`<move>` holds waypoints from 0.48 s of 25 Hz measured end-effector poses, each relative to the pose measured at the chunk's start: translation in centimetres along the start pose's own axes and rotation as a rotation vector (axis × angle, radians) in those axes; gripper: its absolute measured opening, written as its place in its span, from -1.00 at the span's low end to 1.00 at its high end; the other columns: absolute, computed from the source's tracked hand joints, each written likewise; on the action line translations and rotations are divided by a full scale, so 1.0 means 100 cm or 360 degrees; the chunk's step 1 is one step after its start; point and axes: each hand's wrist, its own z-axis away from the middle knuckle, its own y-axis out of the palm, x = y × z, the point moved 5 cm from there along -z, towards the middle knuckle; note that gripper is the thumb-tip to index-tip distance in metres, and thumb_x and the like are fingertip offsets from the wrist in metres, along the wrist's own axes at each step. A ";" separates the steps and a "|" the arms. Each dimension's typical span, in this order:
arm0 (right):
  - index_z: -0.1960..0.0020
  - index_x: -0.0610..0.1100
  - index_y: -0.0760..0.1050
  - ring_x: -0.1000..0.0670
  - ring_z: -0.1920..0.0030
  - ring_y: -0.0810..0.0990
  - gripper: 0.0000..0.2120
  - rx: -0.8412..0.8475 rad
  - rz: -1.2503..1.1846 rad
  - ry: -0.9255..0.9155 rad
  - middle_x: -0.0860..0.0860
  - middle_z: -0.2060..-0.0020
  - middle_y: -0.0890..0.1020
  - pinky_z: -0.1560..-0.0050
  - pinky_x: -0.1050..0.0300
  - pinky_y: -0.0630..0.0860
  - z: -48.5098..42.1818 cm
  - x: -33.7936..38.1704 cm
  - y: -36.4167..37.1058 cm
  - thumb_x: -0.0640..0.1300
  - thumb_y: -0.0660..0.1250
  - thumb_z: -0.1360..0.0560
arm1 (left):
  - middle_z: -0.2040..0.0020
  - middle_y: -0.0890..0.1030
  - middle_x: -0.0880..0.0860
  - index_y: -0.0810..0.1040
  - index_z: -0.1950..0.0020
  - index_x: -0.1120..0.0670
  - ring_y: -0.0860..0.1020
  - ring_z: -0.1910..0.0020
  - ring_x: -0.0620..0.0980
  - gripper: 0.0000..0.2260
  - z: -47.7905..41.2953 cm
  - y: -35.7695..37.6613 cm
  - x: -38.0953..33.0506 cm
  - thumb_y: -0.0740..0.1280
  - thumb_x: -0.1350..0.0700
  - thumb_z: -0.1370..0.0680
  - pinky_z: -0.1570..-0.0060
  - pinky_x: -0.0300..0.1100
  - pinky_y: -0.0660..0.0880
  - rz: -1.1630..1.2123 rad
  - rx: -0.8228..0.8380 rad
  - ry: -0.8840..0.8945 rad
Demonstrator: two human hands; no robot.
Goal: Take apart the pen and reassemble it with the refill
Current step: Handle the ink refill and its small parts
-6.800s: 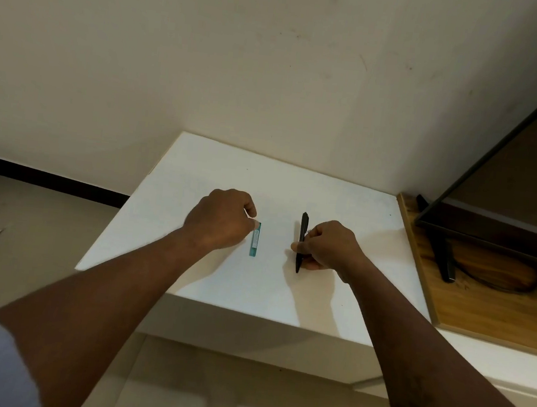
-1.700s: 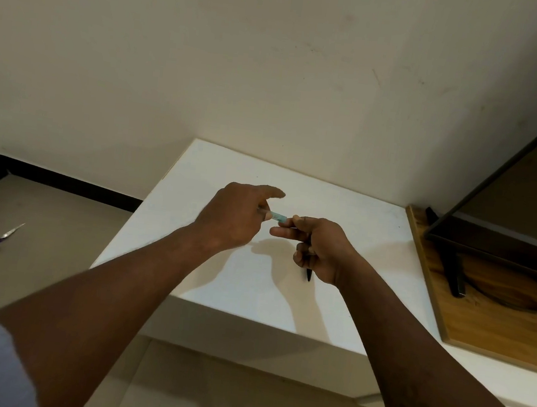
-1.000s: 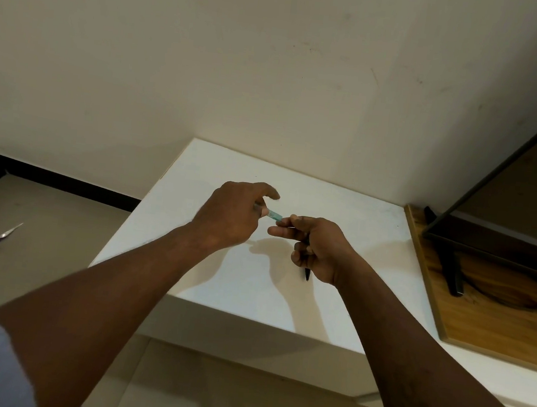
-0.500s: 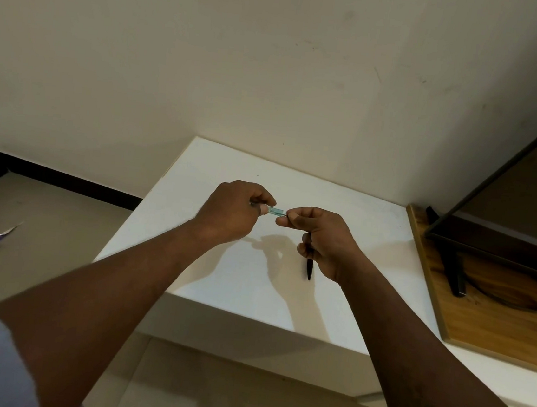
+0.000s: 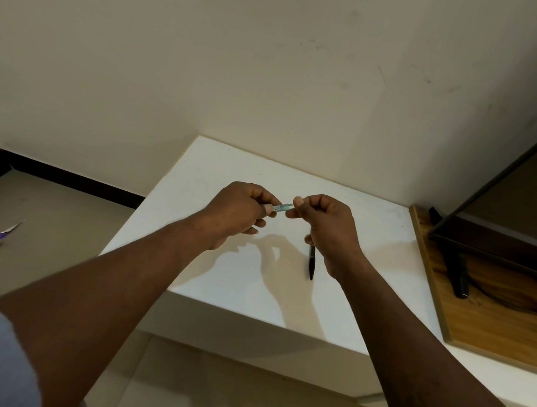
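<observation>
Likely freeing the refill (image 5: 280,207) above the table (image 5: 219,281): pinched at either end by left hand (image 5: 240,210) and right hand (image 5: 324,224), pen (image 5: 311,264) (undismantled, seemingly) tucked in the right. Calls next for a steady pull.

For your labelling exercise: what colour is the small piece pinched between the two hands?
The piece is teal; the head view shows it best.

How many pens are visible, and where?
2. A black pen lies on the white table, its top hidden behind the right hand; a blurred purple pen-like thing lies on the floor, left. The teal refill, pinched by the left hand and right hand, is not counted.
</observation>
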 end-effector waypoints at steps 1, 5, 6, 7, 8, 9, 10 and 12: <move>0.03 -0.15 0.65 0.01 0.19 0.51 -0.76 -0.0019 0.0009 -0.0012 0.09 0.16 0.79 0.35 0.21 0.47 0.000 0.001 -0.001 0.02 0.42 -0.63 | 0.01 0.75 -0.04 0.72 -0.08 0.02 0.66 0.12 -0.07 -0.86 0.000 0.000 0.001 0.35 0.17 -0.67 0.19 -0.23 0.58 0.0019 0.0009 -0.0013; 0.02 -0.13 0.67 -0.04 0.22 0.49 -0.81 -0.0048 0.0030 -0.0040 0.09 0.16 0.79 0.41 0.24 0.46 0.000 0.002 -0.002 -0.04 0.38 -0.66 | 0.02 0.76 -0.05 0.72 -0.07 -0.01 0.67 0.13 -0.09 -0.86 -0.001 0.001 0.003 0.36 0.15 -0.66 0.21 -0.24 0.59 0.0049 0.0025 -0.0044; 0.01 -0.12 0.67 -0.05 0.22 0.48 -0.83 -0.0052 0.0025 -0.0041 0.10 0.16 0.79 0.41 0.24 0.46 0.000 0.003 -0.002 -0.06 0.37 -0.67 | 0.02 0.76 -0.06 0.72 -0.07 -0.01 0.67 0.14 -0.10 -0.86 -0.001 0.001 0.003 0.36 0.15 -0.66 0.22 -0.24 0.59 0.0051 0.0027 -0.0045; 0.01 -0.11 0.67 -0.06 0.22 0.48 -0.83 -0.0056 0.0023 -0.0044 0.10 0.16 0.79 0.41 0.23 0.46 0.000 0.003 -0.002 -0.07 0.36 -0.67 | 0.02 0.76 -0.06 0.72 -0.07 -0.02 0.67 0.14 -0.11 -0.85 -0.001 0.001 0.003 0.36 0.15 -0.67 0.23 -0.25 0.58 0.0052 0.0028 -0.0046; 0.01 -0.10 0.67 -0.06 0.23 0.47 -0.84 -0.0060 0.0027 -0.0050 0.11 0.15 0.79 0.39 0.19 0.46 0.000 0.003 -0.002 -0.08 0.36 -0.67 | 0.02 0.76 -0.06 0.72 -0.06 -0.02 0.67 0.15 -0.11 -0.85 -0.001 0.001 0.003 0.36 0.15 -0.67 0.24 -0.26 0.58 0.0054 0.0030 -0.0046; 0.02 -0.09 0.68 -0.07 0.23 0.46 -0.84 -0.0065 0.0036 -0.0059 0.11 0.15 0.79 0.36 0.15 0.46 0.000 0.003 -0.003 -0.09 0.36 -0.67 | 0.02 0.76 -0.07 0.72 -0.06 -0.02 0.67 0.15 -0.11 -0.85 -0.001 0.001 0.003 0.36 0.15 -0.67 0.24 -0.26 0.58 0.0058 0.0032 -0.0047; 0.03 -0.08 0.68 -0.07 0.24 0.45 -0.84 -0.0072 0.0048 -0.0072 0.11 0.15 0.79 0.32 0.09 0.46 0.000 0.003 -0.003 -0.10 0.36 -0.67 | 0.02 0.76 -0.07 0.72 -0.07 -0.02 0.67 0.15 -0.11 -0.85 0.000 0.001 0.003 0.36 0.15 -0.67 0.24 -0.26 0.58 0.0063 0.0032 -0.0049; 0.06 -0.05 0.69 -0.06 0.26 0.43 -0.83 -0.0093 0.0072 -0.0103 0.12 0.15 0.79 0.26 0.02 0.46 0.000 0.004 -0.004 -0.10 0.36 -0.67 | 0.02 0.76 -0.06 0.72 -0.08 -0.01 0.67 0.14 -0.11 -0.85 0.000 0.001 0.003 0.36 0.15 -0.67 0.23 -0.26 0.58 0.0072 0.0030 -0.0055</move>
